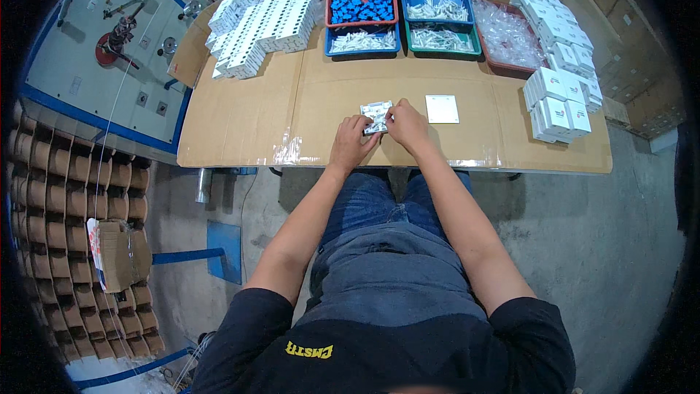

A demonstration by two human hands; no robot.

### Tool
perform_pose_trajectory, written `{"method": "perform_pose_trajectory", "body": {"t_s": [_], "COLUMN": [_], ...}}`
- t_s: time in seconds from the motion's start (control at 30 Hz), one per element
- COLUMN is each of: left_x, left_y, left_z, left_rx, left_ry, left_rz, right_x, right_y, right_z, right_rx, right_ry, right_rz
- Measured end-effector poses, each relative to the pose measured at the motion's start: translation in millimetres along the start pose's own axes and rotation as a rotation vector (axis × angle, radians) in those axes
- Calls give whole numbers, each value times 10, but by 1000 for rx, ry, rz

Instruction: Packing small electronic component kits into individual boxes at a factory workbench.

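the step in hand looks like fine handwork on the small white-and-grey piece (376, 109), which sits near the front edge of the surface (255, 124), left of the flat white plate (442, 109); the next move seems to call for a steady hold. the left hand (351, 141) has its fingers clamped on the piece's left side, while the right hand's (408, 127) fingers bunch nearly together at its right edge, any tiny part between them too small to tell.
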State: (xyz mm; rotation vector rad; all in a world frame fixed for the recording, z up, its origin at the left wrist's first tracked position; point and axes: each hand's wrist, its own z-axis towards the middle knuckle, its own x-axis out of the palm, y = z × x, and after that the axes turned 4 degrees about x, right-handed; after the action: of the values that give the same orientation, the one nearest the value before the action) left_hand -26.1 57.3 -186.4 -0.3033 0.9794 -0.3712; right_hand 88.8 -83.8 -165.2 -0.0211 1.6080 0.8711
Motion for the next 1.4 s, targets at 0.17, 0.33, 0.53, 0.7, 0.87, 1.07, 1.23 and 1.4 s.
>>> {"method": "perform_pose_trajectory", "body": {"t_s": [0.17, 0.33, 0.53, 0.7, 0.87, 1.07, 1.23, 1.4], "left_x": [-31, 22, -3, 11, 18, -60, -59, -55], "left_y": [-29, 23, 36, 10, 57, 3, 21, 37], "left_z": [-4, -4, -33, -47, -45, -33, -44, -32], "left_rx": [27, 71, 13, 16, -58, -54, -64, -89], "left_ry": [-44, -67, -65, -55, -25, -31, 1, 28], "left_rz": [-19, 20, 7, 37, 50, 29, -2, -2], "right_x": [28, 83, 39, 100, 98, 32, 49, 127], "right_y": [22, 46, 59, -9, -49, -42, -118, -140], "right_z": [-14, 52, 35, 40, -21, -77, -64, -56], "right_rx": [-3, 15, 77, 108, 32, 51, 72, -125], "right_ry": [5, -46, -17, -27, -70, -66, -120, -80], "right_rz": [-19, -98, -105, -59, -17, 40, 196, 192]}}
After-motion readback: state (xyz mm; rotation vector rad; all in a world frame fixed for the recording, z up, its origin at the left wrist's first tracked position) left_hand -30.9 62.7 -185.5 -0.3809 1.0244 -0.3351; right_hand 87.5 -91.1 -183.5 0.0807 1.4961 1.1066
